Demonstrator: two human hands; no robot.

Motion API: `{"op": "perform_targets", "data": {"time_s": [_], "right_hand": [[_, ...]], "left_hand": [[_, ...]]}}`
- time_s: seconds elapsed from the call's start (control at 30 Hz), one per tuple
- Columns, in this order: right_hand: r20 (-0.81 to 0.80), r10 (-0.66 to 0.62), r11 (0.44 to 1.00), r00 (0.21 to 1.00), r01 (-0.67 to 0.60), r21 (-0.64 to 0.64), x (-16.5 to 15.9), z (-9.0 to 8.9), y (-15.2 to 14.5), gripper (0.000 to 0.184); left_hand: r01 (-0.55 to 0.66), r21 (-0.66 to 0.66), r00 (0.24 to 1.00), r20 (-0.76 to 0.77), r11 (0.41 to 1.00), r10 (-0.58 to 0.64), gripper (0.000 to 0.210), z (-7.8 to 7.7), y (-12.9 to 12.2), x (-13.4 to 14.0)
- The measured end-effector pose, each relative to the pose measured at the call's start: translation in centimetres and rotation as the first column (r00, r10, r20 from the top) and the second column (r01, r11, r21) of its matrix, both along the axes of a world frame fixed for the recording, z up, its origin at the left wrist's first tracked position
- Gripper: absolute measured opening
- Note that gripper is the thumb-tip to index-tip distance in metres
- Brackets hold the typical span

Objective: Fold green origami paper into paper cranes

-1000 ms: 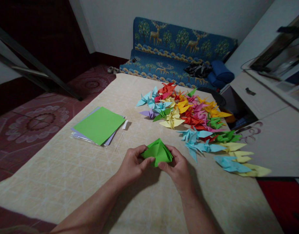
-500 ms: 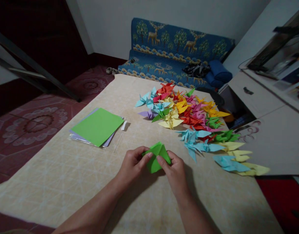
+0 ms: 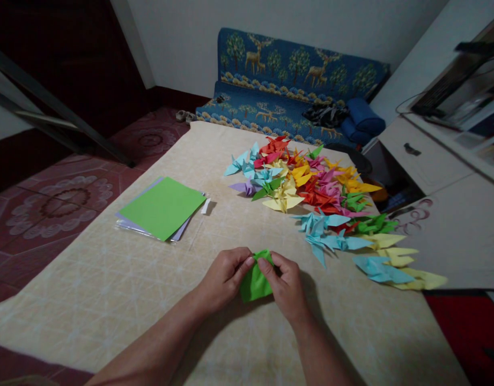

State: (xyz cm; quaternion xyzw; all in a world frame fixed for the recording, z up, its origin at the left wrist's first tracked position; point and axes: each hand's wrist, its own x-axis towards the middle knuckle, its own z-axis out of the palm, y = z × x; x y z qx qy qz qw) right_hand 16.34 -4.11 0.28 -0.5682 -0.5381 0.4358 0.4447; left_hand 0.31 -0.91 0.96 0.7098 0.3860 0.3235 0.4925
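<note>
A partly folded piece of green origami paper is held over the near part of the table, between my two hands. My left hand pinches its upper left edge with thumb and fingers. On the other side, my right hand grips the upper right edge, its thumb pressed on the front face. The fingers behind the paper are partly hidden. Beyond my right hand lies a spread of folded paper cranes in blue, yellow, red, pink, orange, green and purple. A stack of green and purple paper sheets rests to the left.
The table has a cream patterned cloth. Behind it stands a blue sofa with deer and trees on its cover. A white cabinet borders the right side. Metal ladder-like legs stand at the left on the tiled floor.
The green paper has come slightly nearer to me and now looks narrower and more upright. My hands have drawn closer together at its top edge.
</note>
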Motion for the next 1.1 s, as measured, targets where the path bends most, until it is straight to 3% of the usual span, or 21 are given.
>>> {"op": "perform_targets", "data": {"time_s": [0.1,0.13,0.2,0.27,0.4,0.6,0.97,1.1], "right_hand": [[-0.002,-0.084,0.996,0.996,0.084,0.044,0.0,0.2,-0.1,0.034],[-0.012,-0.14,0.988,0.99,0.141,0.058,0.1,0.2,-0.1,0.034],[-0.054,-0.267,0.96,0.962,0.27,0.077,0.2,0.0,-0.2,0.035],[-0.088,-0.376,0.918,0.923,0.383,0.1,0.4,-0.3,-0.3,0.036],[-0.125,-0.491,0.852,0.862,0.506,0.134,0.6,-1.1,-0.1,0.04],[-0.216,-0.518,0.838,0.828,0.541,0.066,0.8,-2.1,0.5,0.04],[-0.262,-0.557,0.803,0.788,0.592,0.072,0.0,-2.1,0.3,0.039],[-0.35,-0.525,0.838,0.776,0.543,-0.054,0.1,-2.3,0.7,0.035]], "left_hand": [[-0.048,-0.088,0.991,0.124,0.995,0.059,0.019,-0.3,-0.1,0.2],[-0.057,-0.154,0.977,0.194,0.986,0.087,0.021,-0.4,-0.1,0.4],[-0.033,-0.299,0.937,0.322,0.954,0.133,0.049,-0.5,0.0,0.6],[0.024,-0.398,0.903,0.401,0.917,0.151,0.064,-0.5,0.1,0.7],[0.042,-0.424,0.873,0.456,0.905,0.173,0.057,-0.5,0.2,0.8],[-0.014,-0.387,0.903,0.392,0.922,0.179,0.031,-0.7,-0.2,0.9],[-0.055,-0.493,0.822,0.471,0.868,0.32,0.034,-0.6,0.2,1.4],[-0.066,-0.447,0.83,0.472,0.892,0.298,0.03,-0.6,0.0,1.2]]}}
